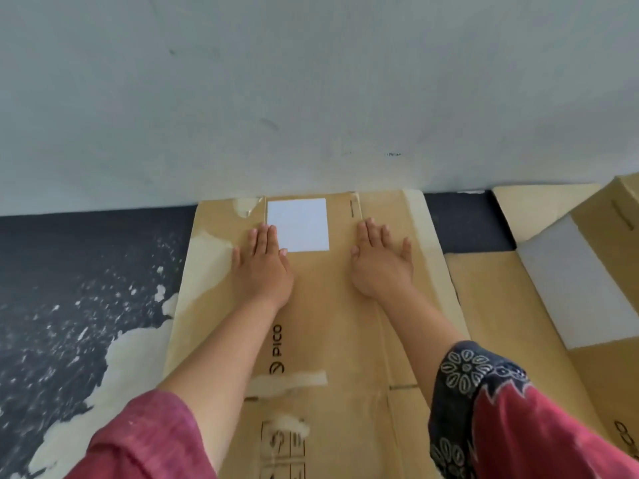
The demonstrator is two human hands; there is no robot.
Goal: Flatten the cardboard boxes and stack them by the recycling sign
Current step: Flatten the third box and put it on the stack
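While our left hand and right hand press flat-fingered, gripping nothing, on the flattened PICO carton lying on the dark floor against the wall, we judge it light, stiff yet springy at its creases, best lifted by its long edges. More cardboard lies just beside it on the right, crowding that edge.

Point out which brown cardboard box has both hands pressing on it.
The flattened brown cardboard box with the white label, against the wall: the left hand and right hand lie flat on it. The box at right is untouched.
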